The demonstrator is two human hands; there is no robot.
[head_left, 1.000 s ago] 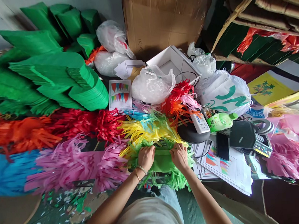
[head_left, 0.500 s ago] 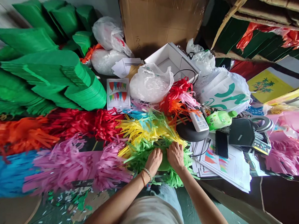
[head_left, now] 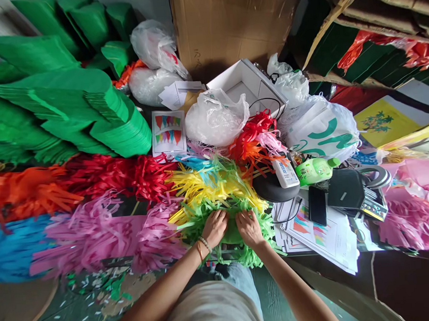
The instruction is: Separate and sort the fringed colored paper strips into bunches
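Note:
My left hand (head_left: 215,227) and my right hand (head_left: 249,228) rest side by side on a light green fringed paper piece (head_left: 233,233) at the near edge of the table. Both hands pinch the green paper, with the fingers curled into its fringe. A beaded bracelet sits on my left wrist. Just beyond the hands lies a yellow fringe bundle (head_left: 208,187), mixed with green and blue strips. A red and orange fringe bundle (head_left: 254,139) lies further back.
Pink fringe (head_left: 96,233), red fringe (head_left: 122,177), orange fringe (head_left: 25,194) and blue fringe (head_left: 10,248) spread to the left. Green paper stacks (head_left: 71,101) stand behind. To the right are a phone (head_left: 317,205), a green bottle (head_left: 315,170), printed sheets (head_left: 319,239) and plastic bags (head_left: 215,119).
My hands were apart on the green piece a second ago. They have come together at its middle and now sit slightly nearer to me.

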